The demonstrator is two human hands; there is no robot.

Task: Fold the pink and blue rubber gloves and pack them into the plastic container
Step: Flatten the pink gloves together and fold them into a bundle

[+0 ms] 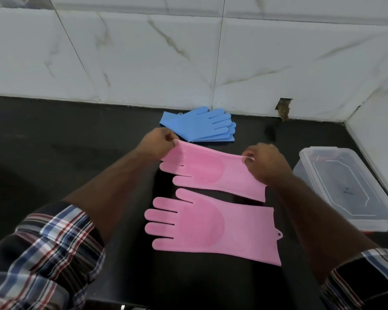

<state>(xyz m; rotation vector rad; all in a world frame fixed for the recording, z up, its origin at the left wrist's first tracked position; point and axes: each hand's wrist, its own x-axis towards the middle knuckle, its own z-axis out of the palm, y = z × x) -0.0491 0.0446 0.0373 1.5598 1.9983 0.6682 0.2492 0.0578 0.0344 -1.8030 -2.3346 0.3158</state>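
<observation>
hands (160,139) (263,163) outstretched, fingers (248,159) pinching far pink glove's (213,170) edge.

The lower blue glove (220,137) lies mostly hidden under the upper one. The plaid sleeves (43,253) run off the bottom edge. The plastic container (318,175) holds dark contents too blurred to identify.

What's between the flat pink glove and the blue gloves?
Head view: the other pink glove, pinched up along its far edge by left hand and right hand.
</observation>
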